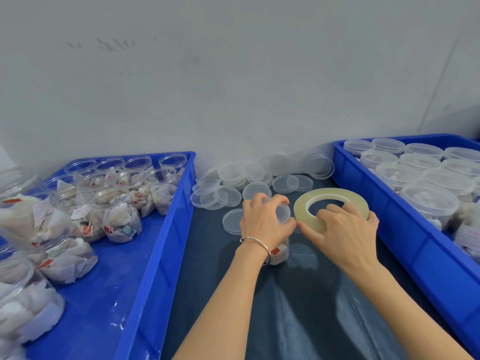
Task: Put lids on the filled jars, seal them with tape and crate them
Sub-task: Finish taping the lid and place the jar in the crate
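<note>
A clear filled jar point(281, 252) with a lid point(283, 211) on top stands on the dark table between two blue crates. My left hand point(262, 222) grips the jar around its lidded top. My right hand point(342, 229) holds a large roll of clear tape point(330, 196) right beside the jar, fingers through the roll's hole, thumb and forefinger reaching to the jar's side near the lid. Loose clear lids point(233, 188) lie in a heap behind the jar.
The left blue crate point(166, 229) holds several open filled jars point(117, 214). The right blue crate point(405, 224) holds several lidded jars point(428, 203). A grey wall rises right behind the table point(298, 307).
</note>
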Action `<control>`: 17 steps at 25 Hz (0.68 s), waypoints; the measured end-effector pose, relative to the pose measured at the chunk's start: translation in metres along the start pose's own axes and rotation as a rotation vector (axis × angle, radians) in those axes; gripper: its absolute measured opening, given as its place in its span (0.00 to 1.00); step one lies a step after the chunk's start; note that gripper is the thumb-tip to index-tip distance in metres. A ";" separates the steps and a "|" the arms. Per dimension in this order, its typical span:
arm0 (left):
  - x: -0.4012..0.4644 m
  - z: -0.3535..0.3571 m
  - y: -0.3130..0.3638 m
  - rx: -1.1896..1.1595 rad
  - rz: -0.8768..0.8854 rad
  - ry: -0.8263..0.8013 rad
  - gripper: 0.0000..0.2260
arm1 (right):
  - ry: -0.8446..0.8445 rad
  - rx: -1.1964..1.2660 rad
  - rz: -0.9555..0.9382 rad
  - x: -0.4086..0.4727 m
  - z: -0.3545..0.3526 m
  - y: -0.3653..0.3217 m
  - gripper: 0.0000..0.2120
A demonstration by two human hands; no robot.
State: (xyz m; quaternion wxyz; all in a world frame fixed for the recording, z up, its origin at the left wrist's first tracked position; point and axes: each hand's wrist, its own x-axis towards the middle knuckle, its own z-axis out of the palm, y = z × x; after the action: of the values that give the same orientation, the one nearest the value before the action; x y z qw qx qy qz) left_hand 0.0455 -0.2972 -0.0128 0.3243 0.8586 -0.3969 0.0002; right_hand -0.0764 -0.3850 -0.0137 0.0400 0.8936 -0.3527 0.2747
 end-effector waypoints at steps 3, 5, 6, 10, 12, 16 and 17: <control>0.005 0.000 -0.004 -0.016 0.067 -0.031 0.16 | -0.004 0.005 0.029 -0.010 -0.012 -0.008 0.23; 0.006 -0.002 -0.008 -0.039 0.136 -0.053 0.16 | -0.059 -0.047 0.058 -0.016 -0.023 -0.014 0.23; 0.005 -0.002 -0.010 -0.052 0.173 -0.066 0.17 | -0.100 -0.089 0.078 -0.018 -0.027 -0.014 0.24; 0.017 0.000 -0.011 -0.126 0.059 0.028 0.13 | -0.006 0.253 0.082 -0.042 -0.059 -0.030 0.24; 0.034 -0.006 -0.014 -0.033 -0.075 0.037 0.12 | 0.235 0.365 -0.099 -0.065 -0.063 -0.044 0.21; 0.023 -0.005 -0.017 -0.082 -0.050 0.107 0.13 | 0.027 0.204 0.068 -0.039 -0.032 -0.014 0.22; 0.019 -0.004 -0.019 -0.098 -0.037 0.149 0.13 | -0.143 0.168 0.155 -0.029 -0.022 -0.005 0.22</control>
State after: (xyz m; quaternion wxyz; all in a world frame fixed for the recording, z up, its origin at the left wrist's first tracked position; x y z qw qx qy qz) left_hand 0.0720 -0.2987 -0.0150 0.3947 0.8464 -0.3555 0.0385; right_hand -0.1004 -0.3581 -0.0097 -0.0818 0.8811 -0.3985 0.2412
